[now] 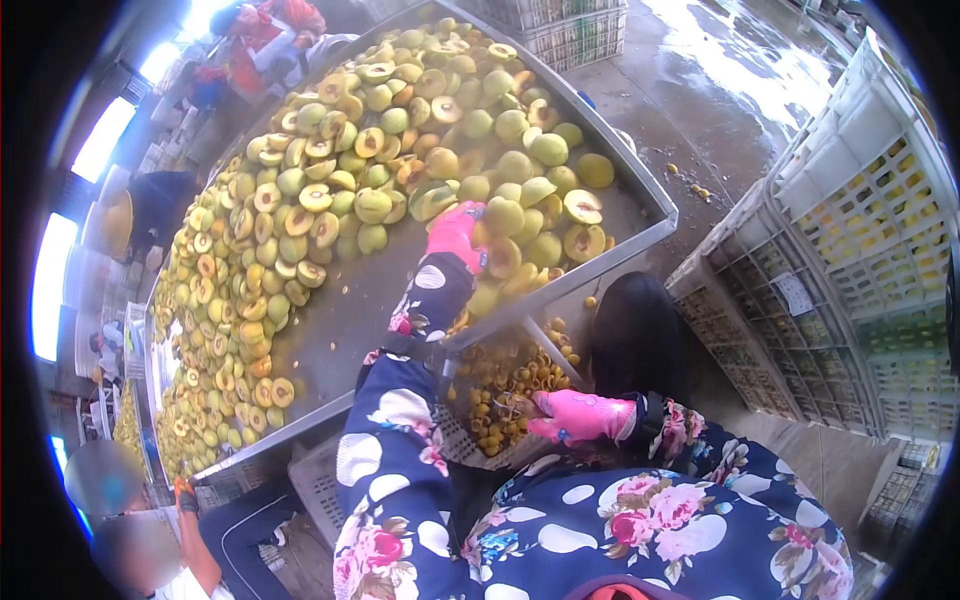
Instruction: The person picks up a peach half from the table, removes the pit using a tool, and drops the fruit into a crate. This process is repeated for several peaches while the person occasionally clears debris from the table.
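Observation:
My left hand [457, 238], in a pink glove, reaches onto the metal table among yellow-green peaches. Its fingers are curled against a peach [503, 216] at the edge of the pile. Around it lie whole peaches [549, 150] and cut halves [583, 206] with brown hollows. Lower down, near my lap, my right hand [582, 416] in a matching pink glove is closed, its fingers pointing left over a crate of peach pits [500, 385]. What the right fingers hold is too small to make out.
A raised metal rim [600, 262] borders the table [345, 345]. White plastic crates [800, 260] of fruit are stacked at right, with more crates [575, 38] at the back. One person [265, 50] is across the table; others sit at lower left [185, 560]. Fruit bits [690, 180] lie on the wet floor.

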Motion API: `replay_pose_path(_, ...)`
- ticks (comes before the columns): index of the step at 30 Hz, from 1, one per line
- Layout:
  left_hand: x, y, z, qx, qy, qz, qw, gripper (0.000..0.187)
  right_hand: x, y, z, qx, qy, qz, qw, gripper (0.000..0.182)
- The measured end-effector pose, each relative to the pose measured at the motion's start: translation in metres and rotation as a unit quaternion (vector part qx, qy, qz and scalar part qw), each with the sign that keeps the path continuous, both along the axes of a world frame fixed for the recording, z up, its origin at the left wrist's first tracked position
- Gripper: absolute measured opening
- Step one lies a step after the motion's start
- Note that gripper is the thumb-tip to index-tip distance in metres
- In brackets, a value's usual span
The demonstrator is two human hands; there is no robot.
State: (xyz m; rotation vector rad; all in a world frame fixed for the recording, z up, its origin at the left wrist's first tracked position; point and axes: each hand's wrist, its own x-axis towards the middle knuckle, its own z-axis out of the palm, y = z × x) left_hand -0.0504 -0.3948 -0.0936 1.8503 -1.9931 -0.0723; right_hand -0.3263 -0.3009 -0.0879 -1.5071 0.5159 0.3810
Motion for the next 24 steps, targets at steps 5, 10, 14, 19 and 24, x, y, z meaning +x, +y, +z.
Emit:
replay_pose_path(5, 0.010, 0.014, 0.002, 0.061, 0.373, 0.042, 0.925, 0.047, -0.005, -0.001, -0.018, 0.069, -0.002, -0.026, 0.997, 0.029)
replay_pose_path(10, 0.014, 0.093, 0.032, 0.088, 0.866, 0.063, 0.488, 0.050, -0.004, -0.002, 0.008, 0.123, -0.031, -0.050, 0.991, 0.030)
replay_pose_path(14, -0.021, 0.153, 0.059, 0.068, 0.920, 0.084, 0.378, 0.053, -0.003, 0.002, 0.024, 0.092, -0.115, -0.085, 0.985, 0.031)
replay_pose_path(19, -0.051, 0.200, 0.062, 0.045, 0.893, 0.117, 0.431, 0.043, 0.011, 0.007, 0.061, -0.132, -0.190, -0.061, 0.971, 0.031)
replay_pose_path(24, -0.079, 0.214, 0.054, 0.001, 0.828, 0.167, 0.535, 0.046, 0.022, 0.016, 0.075, -0.203, -0.193, -0.035, 0.959, 0.029)
